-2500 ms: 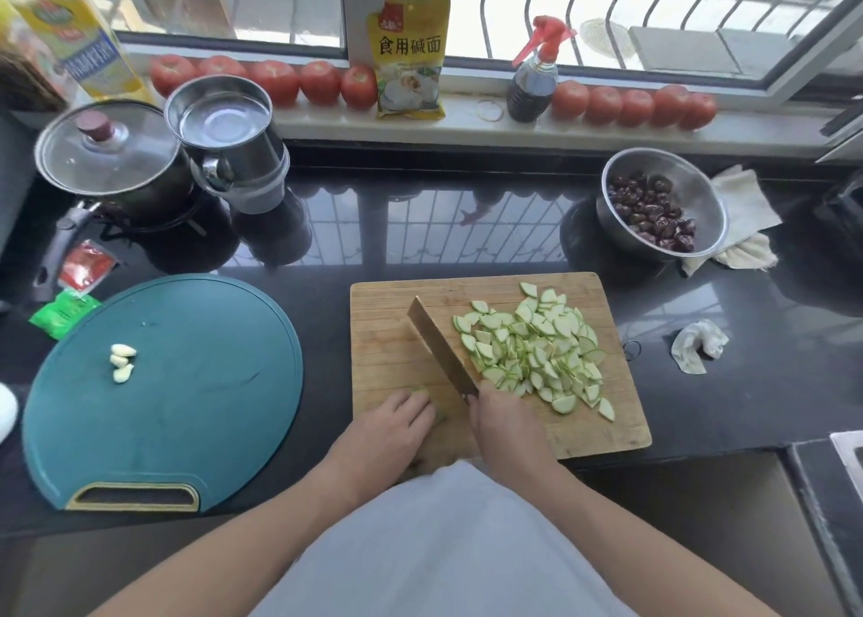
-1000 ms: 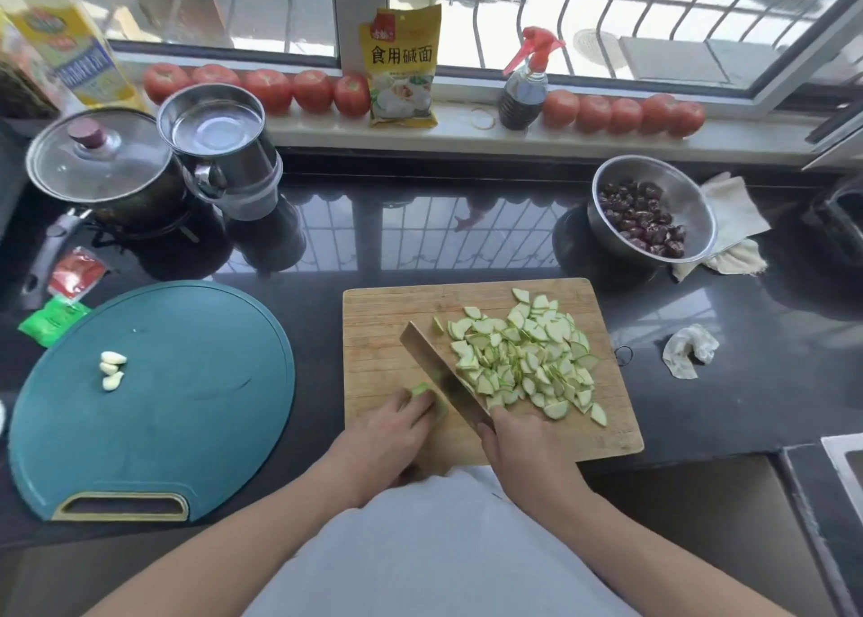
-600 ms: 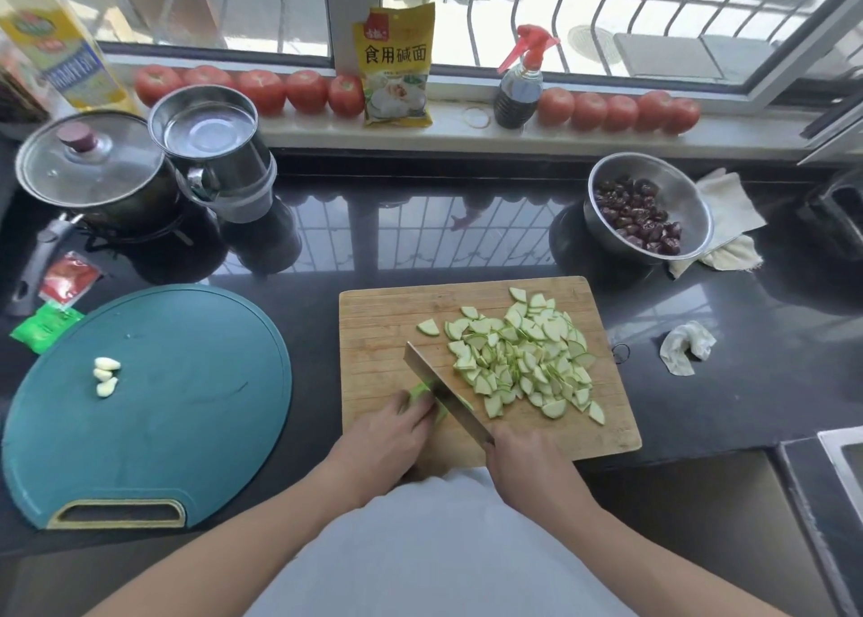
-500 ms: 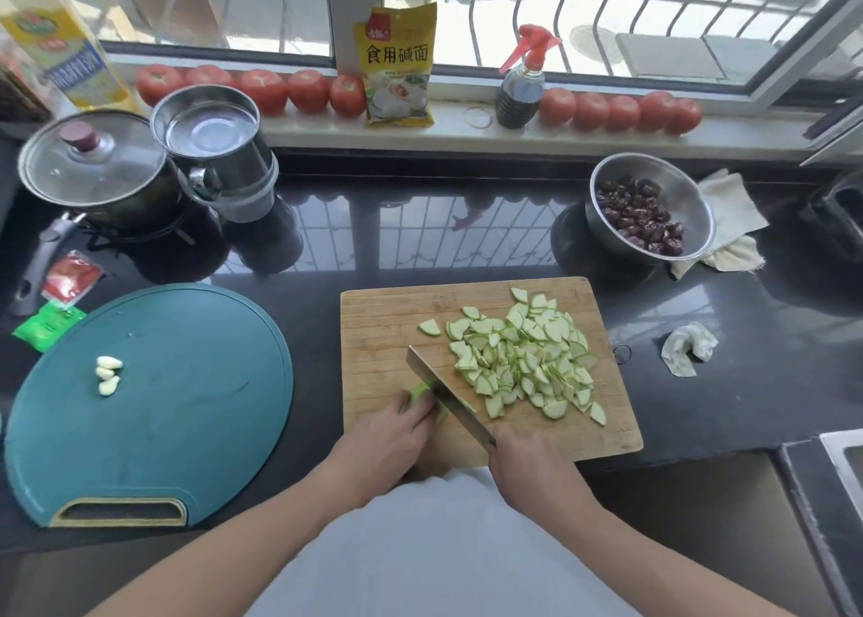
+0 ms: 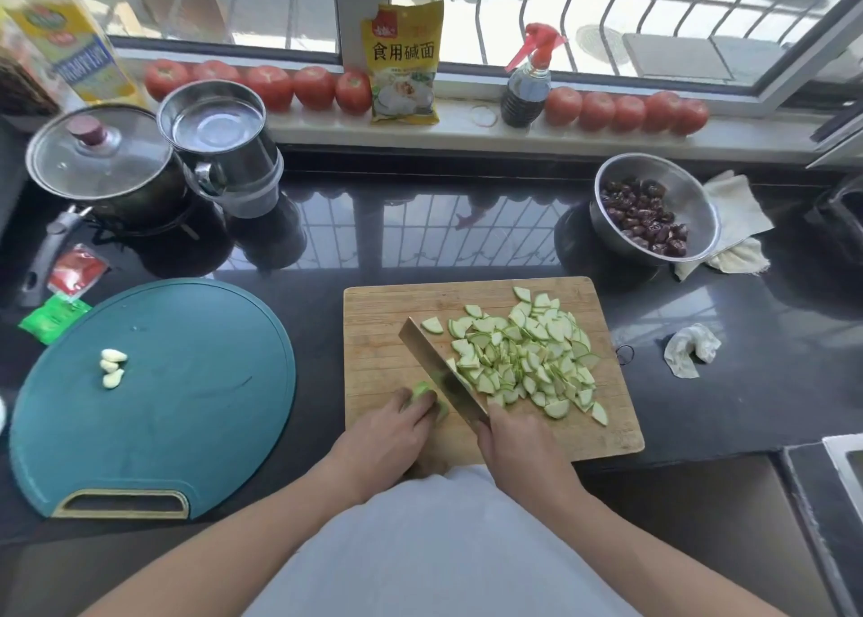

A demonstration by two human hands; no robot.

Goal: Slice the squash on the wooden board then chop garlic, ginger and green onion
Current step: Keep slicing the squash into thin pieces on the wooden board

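Observation:
A wooden board (image 5: 387,317) lies in front of me with a heap of pale green squash slices (image 5: 527,355) on its right half. My left hand (image 5: 387,434) holds down a small remaining squash piece (image 5: 422,390) with curled fingers at the board's near left. My right hand (image 5: 518,448) grips the handle of a cleaver (image 5: 434,369), whose blade stands on edge against the squash piece, between it and the slices. Three peeled garlic cloves (image 5: 112,368) lie on the round teal board (image 5: 187,406) at the left.
A steel bowl of dark dates (image 5: 654,214) and a cloth (image 5: 733,224) sit at the back right, a crumpled tissue (image 5: 691,350) right of the board. A lidded pot (image 5: 102,163) and steel cup (image 5: 219,135) stand back left. Tomatoes (image 5: 261,86) line the sill.
The cleaver has kept cutting, working leftward into the shrinking squash piece under my left hand. More slices lie on the heap, and one slice lies apart by the blade tip.

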